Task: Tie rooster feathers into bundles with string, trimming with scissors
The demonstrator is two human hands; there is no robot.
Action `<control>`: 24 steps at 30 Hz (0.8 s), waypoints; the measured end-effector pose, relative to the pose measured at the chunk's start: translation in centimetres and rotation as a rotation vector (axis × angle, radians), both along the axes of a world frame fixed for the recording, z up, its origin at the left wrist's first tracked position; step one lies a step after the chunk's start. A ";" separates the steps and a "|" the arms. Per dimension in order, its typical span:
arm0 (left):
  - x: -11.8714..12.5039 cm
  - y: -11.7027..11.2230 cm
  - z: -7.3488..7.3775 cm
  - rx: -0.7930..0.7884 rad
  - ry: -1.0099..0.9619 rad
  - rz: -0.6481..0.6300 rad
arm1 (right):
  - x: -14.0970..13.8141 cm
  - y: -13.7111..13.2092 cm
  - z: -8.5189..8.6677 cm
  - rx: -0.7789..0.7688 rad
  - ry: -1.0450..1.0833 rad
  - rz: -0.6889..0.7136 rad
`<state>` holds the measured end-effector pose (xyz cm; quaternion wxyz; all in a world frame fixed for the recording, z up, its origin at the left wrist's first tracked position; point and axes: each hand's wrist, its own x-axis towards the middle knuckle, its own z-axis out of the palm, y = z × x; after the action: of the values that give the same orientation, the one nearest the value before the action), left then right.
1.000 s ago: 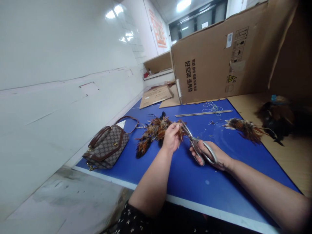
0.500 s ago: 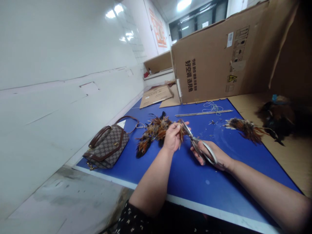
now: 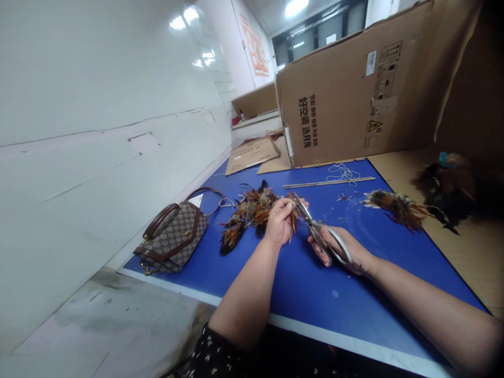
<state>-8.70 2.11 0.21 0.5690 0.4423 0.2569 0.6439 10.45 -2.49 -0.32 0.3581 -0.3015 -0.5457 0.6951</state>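
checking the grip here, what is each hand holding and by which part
The left hand grips the feather bundle at its right end. The right hand holds the scissors by the handle loops, blades at the feathers.

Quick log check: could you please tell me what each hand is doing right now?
Left hand: closed, holding the feather bundle.
Right hand: closed, holding the scissors.

A brown patterned handbag [image 3: 172, 237] sits at the left edge of the blue table [image 3: 315, 294], near the white wall [image 3: 98, 105]. At the far end stands a big cardboard box [image 3: 354, 89], with a thin stick [image 3: 326, 183] and a tangle of string [image 3: 343, 172] lying just before it. Flat cardboard sheets [image 3: 252, 154] lie to the box's left.
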 end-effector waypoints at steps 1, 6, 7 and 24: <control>0.0 0.0 -0.1 0.001 0.000 -0.001 | 0.0 0.0 0.0 0.002 0.004 -0.003; 0.1 0.1 -0.3 -0.012 0.011 -0.009 | 0.1 -0.1 0.0 0.019 0.024 -0.009; 0.1 0.1 -0.3 -0.015 0.019 -0.006 | 0.1 -0.1 0.0 0.025 0.025 -0.009; 0.2 -0.2 -0.4 0.000 0.070 -0.019 | 0.0 0.1 -1.0 0.058 0.078 0.022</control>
<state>-8.49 1.94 -0.22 0.5658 0.4670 0.2725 0.6225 10.41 -2.41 -1.31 0.3801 -0.2573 -0.5545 0.6941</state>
